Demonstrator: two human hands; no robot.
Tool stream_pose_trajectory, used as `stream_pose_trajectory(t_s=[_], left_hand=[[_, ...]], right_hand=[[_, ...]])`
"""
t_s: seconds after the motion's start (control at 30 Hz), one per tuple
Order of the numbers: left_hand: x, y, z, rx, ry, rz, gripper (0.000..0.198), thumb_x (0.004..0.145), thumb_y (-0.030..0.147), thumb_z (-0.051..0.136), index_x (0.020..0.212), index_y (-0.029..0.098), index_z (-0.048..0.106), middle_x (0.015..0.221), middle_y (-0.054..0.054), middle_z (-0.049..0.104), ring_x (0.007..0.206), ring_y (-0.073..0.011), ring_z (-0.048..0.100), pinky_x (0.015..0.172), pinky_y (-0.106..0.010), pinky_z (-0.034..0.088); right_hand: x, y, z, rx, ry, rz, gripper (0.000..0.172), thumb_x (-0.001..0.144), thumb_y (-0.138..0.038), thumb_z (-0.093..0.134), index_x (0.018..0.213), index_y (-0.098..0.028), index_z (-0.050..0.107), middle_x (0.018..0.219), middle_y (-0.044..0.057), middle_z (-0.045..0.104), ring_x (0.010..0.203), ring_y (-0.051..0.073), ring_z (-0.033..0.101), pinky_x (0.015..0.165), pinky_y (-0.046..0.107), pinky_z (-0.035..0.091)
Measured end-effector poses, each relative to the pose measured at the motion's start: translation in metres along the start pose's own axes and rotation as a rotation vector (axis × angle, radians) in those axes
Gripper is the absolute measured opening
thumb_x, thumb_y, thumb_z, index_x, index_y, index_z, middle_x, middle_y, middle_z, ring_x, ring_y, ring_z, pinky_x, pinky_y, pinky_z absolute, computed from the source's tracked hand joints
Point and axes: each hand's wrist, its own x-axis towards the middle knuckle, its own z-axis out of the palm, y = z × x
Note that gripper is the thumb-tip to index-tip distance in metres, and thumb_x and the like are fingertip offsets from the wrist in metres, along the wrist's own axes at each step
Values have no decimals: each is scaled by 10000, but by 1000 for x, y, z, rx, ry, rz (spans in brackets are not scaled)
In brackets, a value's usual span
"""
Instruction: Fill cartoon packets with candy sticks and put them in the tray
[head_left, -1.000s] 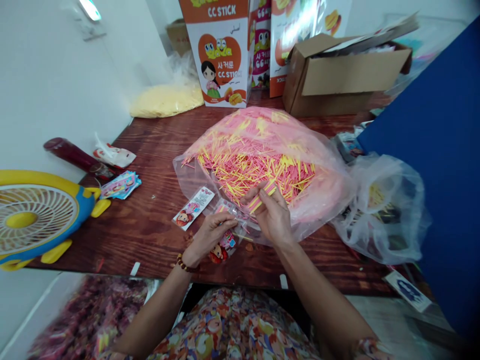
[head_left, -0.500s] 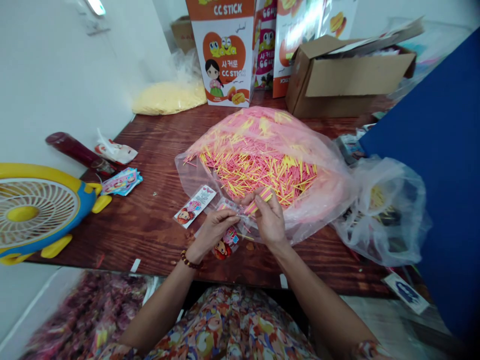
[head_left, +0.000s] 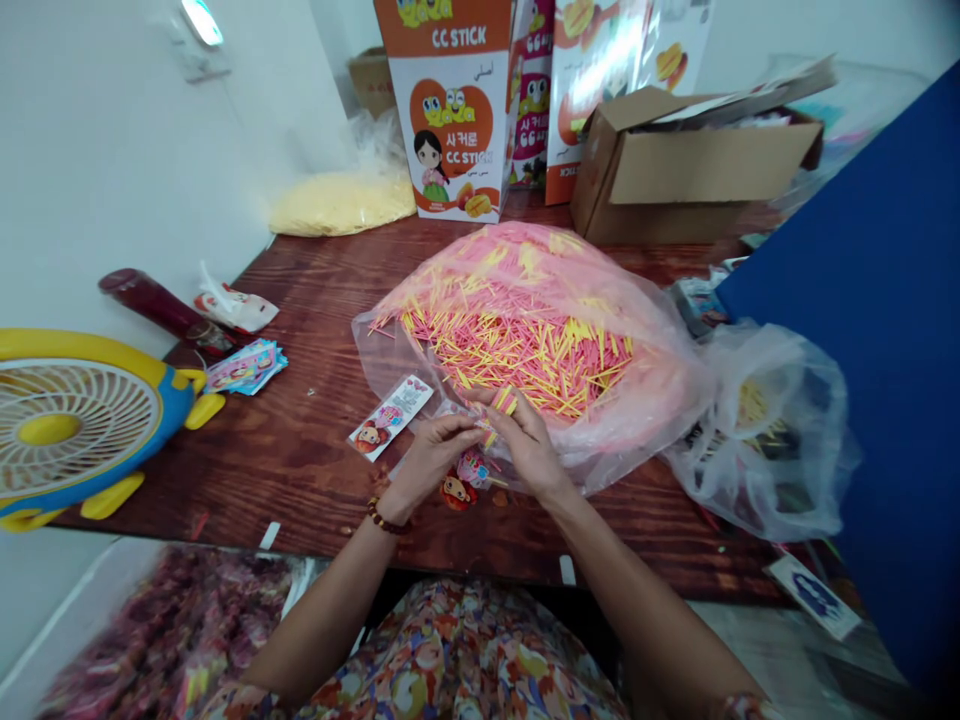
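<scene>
A big clear plastic bag [head_left: 660, 350] lies open on the wooden table [head_left: 315, 300], heaped with pink and yellow sticks [head_left: 525, 340]. My right hand [head_left: 529, 450] is closed on a small bunch of those sticks [head_left: 501, 402] at the bag's near edge. My left hand [head_left: 427, 460] pinches a small printed cartoon packet [head_left: 469, 475] just below, touching the right hand's fingers. The stick ends reach the packet's mouth. Another flat packet [head_left: 390, 412] lies on the table left of my hands.
A yellow and blue fan [head_left: 75, 425] stands at the left edge. Beside it lie a dark red bottle [head_left: 161, 310] and a stack of packets [head_left: 247, 365]. CC Stick cartons [head_left: 454, 110] and a cardboard box [head_left: 690, 160] line the back. A crumpled plastic bag [head_left: 765, 430] sits right.
My right hand has drawn left and nearer with its bunch of sticks, meeting the packet in my left hand. The view shifted slightly.
</scene>
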Motion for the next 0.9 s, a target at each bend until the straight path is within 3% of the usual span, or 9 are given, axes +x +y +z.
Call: stream_pose_trajectory(t_s=[0.17,0.3,0.4,0.5,0.6,0.73,0.9], left_hand=[[11,2,3,-67,61,19,258,724,384,791,808,145,739,766,-2,667,702,-110,551,699,-228,455],[18,3,7,-145,72,46,251,710,377,794,803,148,748,788,-12,698,713,-118,584,727,-240,478],[20,5,7,-149,91,57,250,706,373,796,810,149,755,789,-17,707,711,-124,597,710,-241,482],[19,8,2,-93,115,94,272,760,403,750,843,145,764,788,-23,709,711,-132,603,694,-246,483],[17,12,-5,0,100,185,275,827,407,685,873,153,779,855,-45,734,785,-161,636,758,-275,502],[15,18,-11,110,163,350,189,855,315,657,915,188,783,997,-62,749,946,-184,655,895,-304,494],[10,31,-29,215,278,399,160,849,299,653,880,185,760,930,-47,731,880,-166,643,823,-275,494]], right_hand=[[7,-11,-14,-170,-90,-83,429,980,-345,486,1398,-280,414,1404,68,574,1310,186,527,1106,404,407],[14,-20,-26,-566,-276,-169,428,987,-379,465,1394,-250,493,1436,98,547,1347,222,490,1151,439,345],[18,-27,-36,-600,-364,-147,440,967,-370,495,1379,-218,507,1415,115,564,1292,224,540,1081,407,417],[21,-31,-46,-602,-309,-92,292,923,-352,557,1157,-193,631,1168,92,697,1029,203,664,863,328,512],[22,-33,-46,-719,-215,-137,152,898,-299,579,850,-188,670,818,30,708,758,163,642,702,270,468],[25,-38,-35,-733,-237,-226,151,887,-257,585,789,-192,681,752,6,689,709,140,608,684,250,428],[36,-34,-16,-625,-219,-160,121,842,-255,621,772,-190,696,725,-15,672,696,127,588,674,240,402]])
